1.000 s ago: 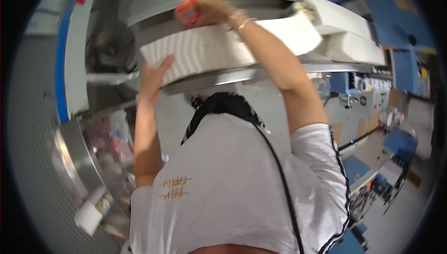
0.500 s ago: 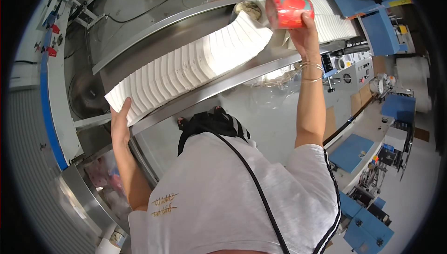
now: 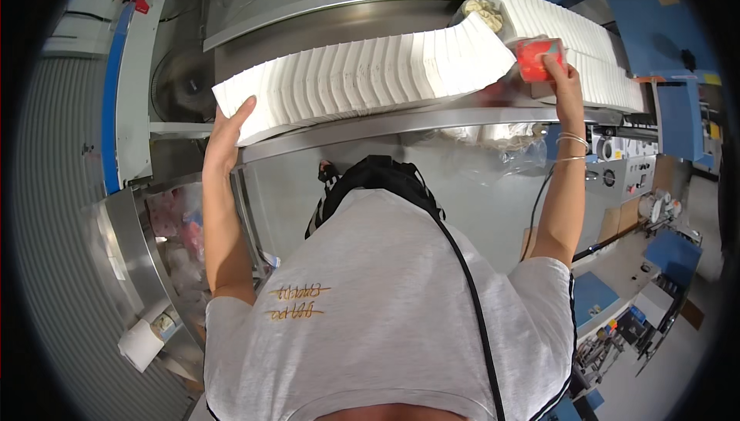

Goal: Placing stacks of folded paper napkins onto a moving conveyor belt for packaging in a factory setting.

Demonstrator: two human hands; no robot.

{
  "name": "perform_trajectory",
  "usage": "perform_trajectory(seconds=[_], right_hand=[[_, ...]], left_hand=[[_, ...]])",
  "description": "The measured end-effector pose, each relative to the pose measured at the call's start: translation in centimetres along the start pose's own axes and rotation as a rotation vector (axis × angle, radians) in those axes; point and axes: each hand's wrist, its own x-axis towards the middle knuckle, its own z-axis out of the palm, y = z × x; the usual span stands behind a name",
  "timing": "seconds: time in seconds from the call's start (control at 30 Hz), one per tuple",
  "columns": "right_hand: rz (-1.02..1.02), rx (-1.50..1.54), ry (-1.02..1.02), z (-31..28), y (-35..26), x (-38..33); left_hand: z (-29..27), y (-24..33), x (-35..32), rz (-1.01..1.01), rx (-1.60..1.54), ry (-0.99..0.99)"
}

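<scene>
A long, bowed row of white folded paper stacks [image 3: 339,78] lies along a metal trough [image 3: 324,24] before me. My left hand [image 3: 227,132] grips its left end, the thumb on the near face and the other fingers mostly hidden. My right hand [image 3: 565,82] is closed around a red, shiny, can-shaped piece [image 3: 539,60], slightly blurred. It is at the right end of the row, close to the white paper; whether they touch I cannot tell. Behind it, a second white row [image 3: 605,78] runs to the right.
A round yellowish thing [image 3: 483,14] sits between the two rows. The trough's metal rail [image 3: 370,128] runs along my side. Clear plastic wrap [image 3: 509,147] hangs below it. Blue machine panels [image 3: 678,120] stand at the right, and a bin of plastic scraps [image 3: 181,244] at the left.
My right hand has brought the red piece down from above the rows to the end of the near row. My left hand keeps its grip. The whole view has shifted.
</scene>
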Motion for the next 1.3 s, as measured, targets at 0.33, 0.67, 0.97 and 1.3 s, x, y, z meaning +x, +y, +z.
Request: perform_trajectory(seconds=[0.33, 0.67, 0.97, 1.3], right_hand=[[-0.323, -0.643, 0.264, 3.2, 4.7, -0.2], [-0.39, -0.935, 0.207, 7.0, -2.6, -1.6], [0.295, -0.104, -0.349, 8.6, -1.1, -0.4], [0.478, 0.208, -0.345, 10.0, -3.0, -3.9]], left_hand=[[-0.3, 0.2, -0.6, 0.018, 0.027, 0.046], [-0.4, -0.2, 0.3, 0.01, 0.051, -0.001], [-3.0, -1.1, 1.1, -0.102, -0.098, -0.16], [-3.1, 0.7, 2.6, -0.168, -0.125, -0.183]])
